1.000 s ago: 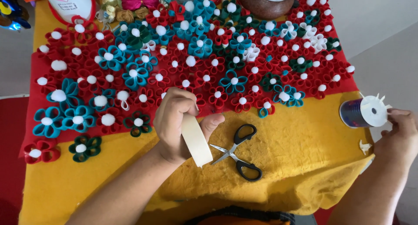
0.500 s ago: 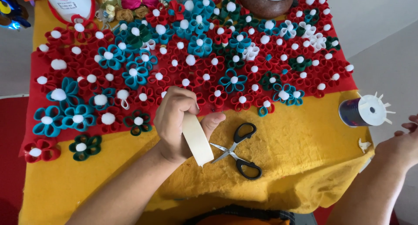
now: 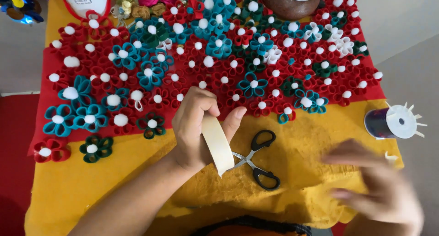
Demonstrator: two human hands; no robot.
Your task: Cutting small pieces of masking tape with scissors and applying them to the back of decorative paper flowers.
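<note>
Two hands work over a desk [image 3: 91, 190] draped in yellow cloth. Our left hand [image 3: 196, 131] clasps a roll of cream tape [image 3: 218, 144], fingers curled through its core and thumb braced on the rim, holding it on edge above the cloth. Black-handled scissors [image 3: 256, 160] lie just beside it, within easy reach. Our right hand [image 3: 379, 185] is blurred, fingers spread, gripping nothing. Red and teal paper flowers [image 3: 151, 76] fill the far half.
</note>
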